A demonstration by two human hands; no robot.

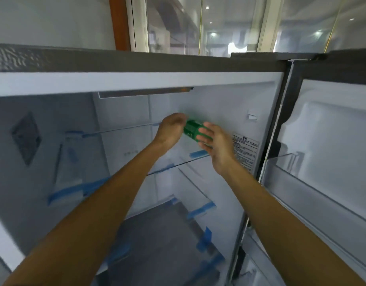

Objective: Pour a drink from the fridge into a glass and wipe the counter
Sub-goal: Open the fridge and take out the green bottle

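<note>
Stage: early, by my judgement. The fridge [136,81] stands open and the drink is in hand, but no pouring or wiping shows.
Drink: green drink container [190,131], blurred, at the centre of the frame inside the fridge, above the glass shelf [178,165].
Left hand [170,129]: fingers curled round the container's left end.
Right hand [216,141]: fingers wrapped across the container's right side, so both hands hold it.
Left to do: bring the drink out, pour, then wipe. Neither glass nor desk is in view.
Edges: the shelf's front edge lies just below the hands. The fridge's top lip is above them, its side wall close at right. The open door [322,145] fills the right of the frame.
Open room: the space toward the lower centre, between the forearms, looks free for drawing the drink straight back.
Tape: blue tape strips [200,210] sit on the shelf edges.
</note>
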